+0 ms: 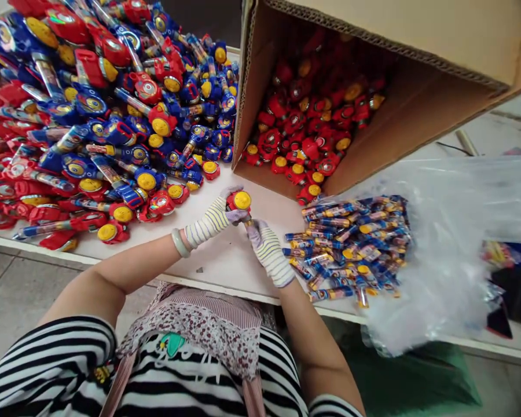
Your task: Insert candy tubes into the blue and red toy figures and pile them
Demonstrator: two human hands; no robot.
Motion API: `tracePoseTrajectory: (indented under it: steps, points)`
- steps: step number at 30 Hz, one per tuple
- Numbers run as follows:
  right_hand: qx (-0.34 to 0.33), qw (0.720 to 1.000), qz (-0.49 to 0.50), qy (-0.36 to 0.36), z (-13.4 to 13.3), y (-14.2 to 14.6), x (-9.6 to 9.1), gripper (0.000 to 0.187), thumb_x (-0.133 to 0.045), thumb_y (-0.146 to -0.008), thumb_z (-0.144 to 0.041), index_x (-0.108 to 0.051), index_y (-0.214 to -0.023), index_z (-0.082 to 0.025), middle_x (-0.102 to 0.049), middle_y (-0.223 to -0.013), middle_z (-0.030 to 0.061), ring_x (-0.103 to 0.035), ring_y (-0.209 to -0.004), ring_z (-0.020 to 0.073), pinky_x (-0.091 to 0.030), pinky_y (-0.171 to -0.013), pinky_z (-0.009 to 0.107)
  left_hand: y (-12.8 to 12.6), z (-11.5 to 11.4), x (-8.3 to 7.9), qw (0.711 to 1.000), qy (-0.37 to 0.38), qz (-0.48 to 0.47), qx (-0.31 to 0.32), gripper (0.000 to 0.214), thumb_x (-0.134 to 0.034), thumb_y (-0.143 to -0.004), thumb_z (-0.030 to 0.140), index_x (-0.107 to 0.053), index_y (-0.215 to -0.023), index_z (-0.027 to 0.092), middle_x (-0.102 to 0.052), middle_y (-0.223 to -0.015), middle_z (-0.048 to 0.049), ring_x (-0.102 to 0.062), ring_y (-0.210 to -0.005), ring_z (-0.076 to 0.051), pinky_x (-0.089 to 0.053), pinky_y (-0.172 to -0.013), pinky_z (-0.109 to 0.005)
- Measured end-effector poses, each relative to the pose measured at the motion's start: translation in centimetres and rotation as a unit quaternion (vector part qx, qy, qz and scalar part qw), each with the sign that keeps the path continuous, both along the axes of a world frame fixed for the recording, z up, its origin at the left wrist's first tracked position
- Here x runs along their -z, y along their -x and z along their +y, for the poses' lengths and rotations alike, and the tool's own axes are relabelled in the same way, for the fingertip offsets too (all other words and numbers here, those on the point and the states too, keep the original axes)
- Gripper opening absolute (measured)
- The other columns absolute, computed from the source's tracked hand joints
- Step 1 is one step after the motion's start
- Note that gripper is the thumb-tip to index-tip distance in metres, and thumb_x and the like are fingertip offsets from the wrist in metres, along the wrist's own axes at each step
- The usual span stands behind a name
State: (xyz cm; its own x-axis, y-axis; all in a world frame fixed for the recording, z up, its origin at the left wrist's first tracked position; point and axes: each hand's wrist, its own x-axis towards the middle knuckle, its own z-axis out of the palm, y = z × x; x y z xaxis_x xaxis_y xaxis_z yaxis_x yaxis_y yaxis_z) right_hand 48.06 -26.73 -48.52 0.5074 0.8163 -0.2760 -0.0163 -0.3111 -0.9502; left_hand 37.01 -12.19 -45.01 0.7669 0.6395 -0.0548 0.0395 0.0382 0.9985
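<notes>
My left hand, in a striped glove with a pale bangle at the wrist, is closed around a small red toy with a yellow disc. My right hand, also gloved, pinches the toy's lower end, where a thin tube seems to meet it; that part is mostly hidden by my fingers. Both hands meet above the white table, near its front edge.
A big heap of red and blue toys with tubes covers the table's left. A tipped cardboard box holds several red toys. Right of my hands, a clear plastic bag spills colourful tubes.
</notes>
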Motion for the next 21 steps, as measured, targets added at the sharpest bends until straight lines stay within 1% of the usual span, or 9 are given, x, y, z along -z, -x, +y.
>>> tracePoseTrajectory:
  steps: [2,3,6,8,10,12,15,18,21]
  points:
    - [0.026,0.993,-0.118,-0.001,-0.5,-0.1,-0.6,0.057,-0.067,-0.074,-0.076,-0.063,-0.09,-0.022,-0.065,-0.081,0.0054,-0.058,-0.07,0.0191,-0.045,-0.063,0.03,-0.1,-0.1,0.1,0.999,0.032,-0.007,-0.017,0.077,-0.08,-0.078,0.041,-0.044,-0.141,0.016,-0.063,-0.116,-0.0117,-0.065,-0.082,-0.018,-0.057,-0.066,-0.028]
    - [0.025,0.993,-0.12,-0.003,-0.9,0.1,-0.9,0.053,-0.065,-0.077,-0.074,-0.063,-0.088,-0.022,-0.064,-0.078,0.0048,-0.057,-0.069,0.0188,-0.045,-0.063,0.03,-0.1,-0.1,0.1,0.999,0.042,-0.017,-0.01,0.077,-0.08,-0.078,0.041,-0.043,-0.141,0.016,-0.063,-0.114,-0.0106,-0.065,-0.079,-0.016,-0.056,-0.064,-0.026]
    - [-0.018,0.997,0.077,-0.019,-1.9,0.9,-1.5,0.052,-0.051,-0.086,-0.074,-0.061,-0.082,-0.023,-0.049,-0.058,-0.0028,-0.04,-0.047,0.0124,-0.034,-0.047,0.026,0.2,0.3,-0.2,0.996,0.056,-0.042,0.049,0.078,-0.081,-0.076,0.041,-0.045,-0.141,0.019,-0.065,-0.109,-0.0078,-0.064,-0.072,-0.014,-0.056,-0.062,-0.025]
    - [-0.043,0.973,0.225,-0.04,-2.2,1.7,-1.4,0.053,-0.052,-0.084,-0.075,-0.059,-0.083,-0.022,-0.038,-0.051,-0.0081,-0.026,-0.039,0.0087,-0.023,-0.041,0.024,0.5,0.7,-0.4,0.994,0.048,-0.049,0.081,0.077,-0.085,-0.073,0.039,-0.049,-0.139,0.021,-0.065,-0.113,-0.0084,-0.066,-0.08,-0.016,-0.057,-0.066,-0.025]
    - [-0.049,0.955,0.287,-0.056,-2.2,2.1,-1.1,0.055,-0.053,-0.081,-0.077,-0.058,-0.084,-0.022,-0.033,-0.049,-0.0103,-0.019,-0.038,0.0073,-0.018,-0.039,0.023,0.7,1.0,-0.5,0.993,0.033,-0.048,0.1,0.077,-0.088,-0.069,0.036,-0.053,-0.136,0.022,-0.063,-0.12,-0.0099,-0.067,-0.09,-0.019,-0.058,-0.068,-0.025]
    - [-0.048,0.964,0.254,-0.055,-1.9,2.0,-0.7,0.058,-0.05,-0.082,-0.078,-0.06,-0.085,-0.022,-0.038,-0.051,-0.0083,-0.025,-0.039,0.0084,-0.023,-0.04,0.023,0.6,0.9,-0.6,0.994,0.02,-0.036,0.1,0.079,-0.088,-0.069,0.037,-0.052,-0.137,0.022,-0.062,-0.123,-0.0105,-0.066,-0.091,-0.02,-0.058,-0.069,-0.025]
    - [0.0,0.999,0.032,-0.024,-1.3,1.2,-0.5,0.056,-0.049,-0.085,-0.076,-0.063,-0.088,-0.022,-0.055,-0.065,0.0009,-0.048,-0.055,0.0147,-0.039,-0.05,0.026,0.2,0.2,-0.6,0.998,-0.009,-0.014,0.056,0.078,-0.085,-0.074,0.039,-0.049,-0.141,0.019,-0.061,-0.121,-0.0111,-0.066,-0.089,-0.019,-0.058,-0.072,-0.027]
    - [0.05,0.987,-0.155,-0.001,-1.0,0.9,-0.7,0.052,-0.054,-0.083,-0.074,-0.062,-0.086,-0.023,-0.063,-0.079,0.0073,-0.058,-0.072,0.0211,-0.045,-0.064,0.031,-0.2,-0.2,-0.7,0.999,-0.022,-0.014,0.024,0.075,-0.082,-0.078,0.038,-0.048,-0.142,0.018,-0.062,-0.12,-0.0116,-0.066,-0.09,-0.019,-0.058,-0.075,-0.029]
    - [-0.005,1.0,-0.023,-0.016,-1.0,1.8,-0.9,0.055,-0.047,-0.087,-0.077,-0.058,-0.08,-0.023,-0.056,-0.065,0.0028,-0.05,-0.059,0.0172,-0.04,-0.055,0.029,0.1,0.1,-0.5,0.997,0.015,-0.015,0.068,0.076,-0.082,-0.077,0.037,-0.048,-0.142,0.019,-0.063,-0.117,-0.0103,-0.066,-0.08,-0.016,-0.057,-0.066,-0.027]
